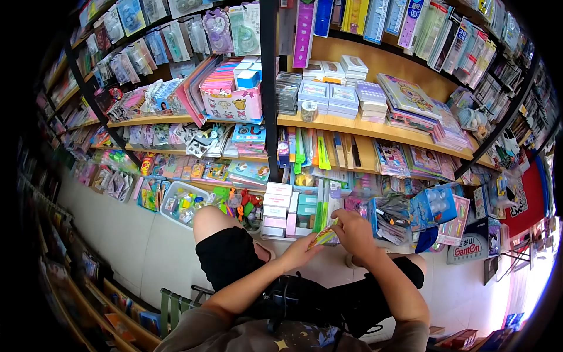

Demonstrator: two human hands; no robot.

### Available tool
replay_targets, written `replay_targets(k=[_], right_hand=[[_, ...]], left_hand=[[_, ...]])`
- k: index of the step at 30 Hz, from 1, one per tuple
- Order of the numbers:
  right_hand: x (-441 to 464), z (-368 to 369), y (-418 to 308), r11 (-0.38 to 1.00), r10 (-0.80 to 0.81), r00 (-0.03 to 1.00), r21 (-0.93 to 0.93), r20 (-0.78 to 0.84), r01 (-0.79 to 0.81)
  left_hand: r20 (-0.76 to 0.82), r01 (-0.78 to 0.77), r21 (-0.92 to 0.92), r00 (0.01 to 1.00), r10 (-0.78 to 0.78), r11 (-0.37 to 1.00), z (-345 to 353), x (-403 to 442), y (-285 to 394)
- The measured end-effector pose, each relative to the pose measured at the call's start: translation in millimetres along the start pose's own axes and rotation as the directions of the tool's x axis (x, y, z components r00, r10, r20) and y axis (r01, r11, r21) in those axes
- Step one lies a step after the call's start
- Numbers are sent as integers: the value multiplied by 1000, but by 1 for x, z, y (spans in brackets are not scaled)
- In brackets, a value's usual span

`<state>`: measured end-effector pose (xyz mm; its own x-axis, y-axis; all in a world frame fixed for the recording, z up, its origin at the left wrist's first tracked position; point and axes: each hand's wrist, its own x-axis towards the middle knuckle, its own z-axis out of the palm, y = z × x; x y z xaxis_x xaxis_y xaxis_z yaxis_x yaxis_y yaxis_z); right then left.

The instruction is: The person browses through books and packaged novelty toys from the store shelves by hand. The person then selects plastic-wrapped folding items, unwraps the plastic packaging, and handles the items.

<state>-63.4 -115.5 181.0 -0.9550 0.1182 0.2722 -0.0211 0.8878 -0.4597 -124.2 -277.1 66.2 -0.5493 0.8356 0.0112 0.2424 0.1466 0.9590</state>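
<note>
My left hand [302,252] is closed round the lower end of a small yellow-green packet [322,237], which lies tilted between my two hands. At the packet's upper right end is my right hand [350,230], its fingers bent and pinched together close to the edge; what they hold there is too small to make out. Just beyond my hands stand stacked white and pink boxes [277,199] and upright green packs [322,208].
Ahead are wooden shelves [328,121] packed with stationery. On the floor are a clear tub [176,190] of small items, a blue box [434,205] at the right, and a white GanTen sign [469,251]. My bare knees are on either side.
</note>
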Motion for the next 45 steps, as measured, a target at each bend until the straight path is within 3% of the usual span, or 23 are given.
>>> replay_targets(k=[6,9,12,15,16,17,18,19,20,23,26,29,32,35,36,38,41,43,45], right_hand=[[3,11,9,936,139,989,321,49,-148],[3,20,13,928,232,969,280,86,-247],[4,28,20,778,379,916,489,133,-393],[7,34,56,658,445,895,677,3,-330],[11,30,64,556,480,876,759,39,-338],[13,28,67,591,443,896,739,38,-323],[14,21,63,624,408,912,718,37,-308],[12,14,58,655,375,926,696,39,-295],[11,12,50,784,235,972,589,14,-198],[0,34,29,809,134,979,553,156,-199],[-3,45,6,765,80,912,562,402,-314],[1,46,1,786,115,939,548,324,-286],[8,42,5,890,37,976,436,214,-129],[12,40,22,940,0,965,328,261,-88],[13,36,22,926,75,958,337,276,-169],[16,24,20,877,225,924,349,308,-330],[21,18,45,633,458,841,559,287,-535],[25,16,64,503,511,844,739,164,-449],[34,14,75,368,571,818,869,70,-331]], left_hand=[[-51,60,44,997,-58,997,-2,-4,8],[-56,70,62,996,-67,996,-2,-4,12],[-103,92,96,991,-83,991,-3,-6,7],[-161,64,41,985,-57,997,-6,-2,-16],[-156,37,-4,987,-38,999,-6,-2,-30],[-150,10,-50,989,-17,999,-6,-2,-42],[-72,86,-238,992,-105,967,-11,-3,-35],[24,172,-412,984,-178,895,-16,-6,-20],[132,265,-562,964,-231,784,-19,-6,-8],[146,229,-610,973,-176,758,-18,-2,6],[209,230,-626,970,-124,745,-17,1,-4],[197,196,-578,975,-98,792,-23,4,4],[249,283,-337,947,-205,898,-33,11,15],[152,57,-34,987,-51,998,-34,25,12],[85,-6,43,996,2,999,-35,28,13],[-35,-110,205,992,120,973,-39,33,16],[-256,-255,349,900,353,902,-62,44,23],[-345,-199,301,889,300,933,-84,50,16],[-442,-181,87,874,201,980,-104,50,10]])
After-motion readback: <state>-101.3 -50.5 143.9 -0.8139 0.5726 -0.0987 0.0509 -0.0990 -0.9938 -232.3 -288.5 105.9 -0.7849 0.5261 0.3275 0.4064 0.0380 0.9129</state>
